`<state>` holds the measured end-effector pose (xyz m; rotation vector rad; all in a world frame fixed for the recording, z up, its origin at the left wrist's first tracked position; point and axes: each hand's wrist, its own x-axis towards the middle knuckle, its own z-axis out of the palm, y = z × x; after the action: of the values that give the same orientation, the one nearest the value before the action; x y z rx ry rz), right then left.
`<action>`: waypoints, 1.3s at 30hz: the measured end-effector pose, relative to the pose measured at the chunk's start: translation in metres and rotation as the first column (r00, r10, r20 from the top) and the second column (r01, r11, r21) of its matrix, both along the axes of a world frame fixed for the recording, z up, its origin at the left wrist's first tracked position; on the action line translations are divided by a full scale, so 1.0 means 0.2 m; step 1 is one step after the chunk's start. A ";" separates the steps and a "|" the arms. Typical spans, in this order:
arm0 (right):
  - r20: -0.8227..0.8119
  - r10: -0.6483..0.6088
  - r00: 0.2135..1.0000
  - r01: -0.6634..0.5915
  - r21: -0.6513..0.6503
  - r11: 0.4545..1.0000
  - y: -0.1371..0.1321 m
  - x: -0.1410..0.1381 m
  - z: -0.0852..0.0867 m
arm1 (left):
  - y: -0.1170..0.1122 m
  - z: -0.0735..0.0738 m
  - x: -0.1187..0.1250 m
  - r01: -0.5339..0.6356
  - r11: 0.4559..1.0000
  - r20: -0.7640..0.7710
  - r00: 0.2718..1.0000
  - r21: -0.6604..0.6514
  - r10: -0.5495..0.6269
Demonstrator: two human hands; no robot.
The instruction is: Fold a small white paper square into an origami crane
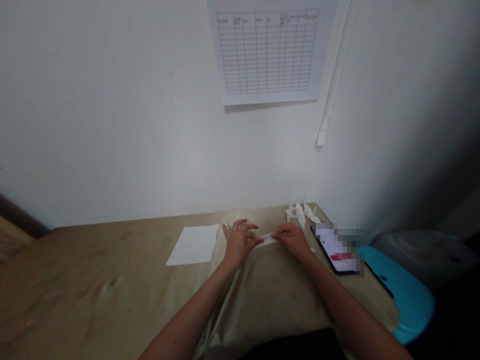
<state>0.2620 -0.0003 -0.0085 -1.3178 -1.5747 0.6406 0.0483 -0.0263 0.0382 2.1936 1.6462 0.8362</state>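
Between my two hands stretches a narrow folded strip of white paper [265,240], low over the cloth-covered table. My left hand [240,242] pinches its left end between thumb and forefinger, with the other fingers lifted and spread. At the right end, the fingers of my right hand [292,240] close on the paper. Beside my left hand lies a stack of lined white paper sheets [195,245]. Several folded paper cranes [302,214] sit just beyond my right hand, near the wall.
A smartphone [335,250] with a lit, partly blurred screen lies to the right, near the table edge. A turquoise stool [410,290] stands past that edge. The tan tablecloth [112,290] has wrinkles. A printed table sheet [270,55] hangs on the wall.
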 end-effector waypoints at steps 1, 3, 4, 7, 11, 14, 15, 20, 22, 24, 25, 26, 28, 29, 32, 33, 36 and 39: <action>-0.002 -0.008 1.000 0.008 0.001 1.000 0.00 0.00 0.00 | 0.00 0.00 0.00 0.005 1.000 -0.003 1.000 -0.001 -0.005; -0.004 -0.022 1.000 0.022 0.008 1.000 0.01 0.01 -0.01 | 0.01 -0.01 -0.02 0.014 1.000 -0.014 1.000 -0.002 -0.014; -0.001 -0.027 1.000 0.027 0.012 1.000 0.01 0.01 -0.01 | 0.01 -0.02 -0.02 0.015 1.000 -0.019 1.000 -0.001 -0.016; 0.017 -0.046 0.999 0.045 0.029 0.999 0.02 0.03 -0.02 | 0.03 -0.04 -0.05 -0.016 1.000 -0.025 1.000 0.006 0.016; 0.063 -0.021 0.998 0.018 0.050 0.999 0.02 0.05 -0.01 | 0.05 -0.06 -0.08 -0.052 0.998 -0.025 0.998 0.019 0.053; 0.089 -0.033 0.995 0.029 0.038 0.999 0.02 0.06 0.00 | 0.05 -0.06 -0.08 -0.052 0.998 -0.037 0.998 0.048 0.053; 0.088 -0.052 0.995 0.049 0.029 0.998 0.02 0.07 0.00 | 0.05 -0.06 -0.08 -0.054 0.997 -0.041 0.998 0.055 0.057; 0.055 -0.122 0.991 0.121 0.021 0.992 0.02 0.06 -0.01 | 0.04 -0.07 -0.07 -0.048 0.997 -0.055 0.997 0.063 0.052; 0.045 -0.133 0.990 0.131 0.047 0.990 0.02 0.05 -0.01 | 0.04 -0.07 -0.06 -0.043 0.997 -0.053 0.997 0.058 0.046; 0.040 -0.143 0.989 0.138 0.102 0.985 0.02 0.04 -0.02 | 0.03 -0.08 -0.06 -0.057 0.997 -0.037 0.998 0.049 0.059; 0.040 -0.152 0.988 0.146 0.130 0.981 0.02 0.03 -0.02 | 0.03 -0.08 -0.05 -0.069 0.997 -0.023 0.997 0.043 0.070; 0.044 -0.159 0.986 0.151 0.153 0.977 0.01 0.02 -0.02 | 0.03 -0.08 -0.05 -0.082 0.996 -0.007 0.997 0.037 0.082; 0.073 -0.179 0.981 0.165 0.169 0.972 0.01 0.01 -0.03 | 0.02 -0.09 -0.03 -0.102 0.995 0.026 0.995 0.022 0.101; 0.104 -0.186 0.977 0.167 0.172 0.971 0.01 0.00 -0.03 | 0.02 -0.09 -0.02 -0.107 0.994 0.038 0.994 0.013 0.106; 0.226 -0.161 0.961 0.118 0.193 0.974 0.00 -0.02 -0.04 | 0.01 -0.11 0.01 -0.103 0.995 0.041 0.994 -0.006 0.103; 0.258 -0.149 0.955 0.100 0.195 0.976 0.00 -0.03 -0.05 | 0.00 -0.11 0.02 -0.101 0.995 0.031 0.994 -0.013 0.101; 0.325 -0.133 0.936 0.081 0.168 0.982 -0.02 -0.05 -0.05 | 0.00 -0.13 0.04 -0.082 0.996 -0.012 0.997 -0.047 0.082; 0.362 -0.124 0.924 0.077 0.142 0.987 -0.04 -0.08 -0.05 | -0.01 -0.14 0.04 -0.061 0.996 -0.070 0.996 -0.067 0.057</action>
<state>0.2463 -0.0079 -0.0176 -1.4737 -1.7995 0.2292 0.0561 -0.0281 0.0109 2.1589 1.7528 0.7156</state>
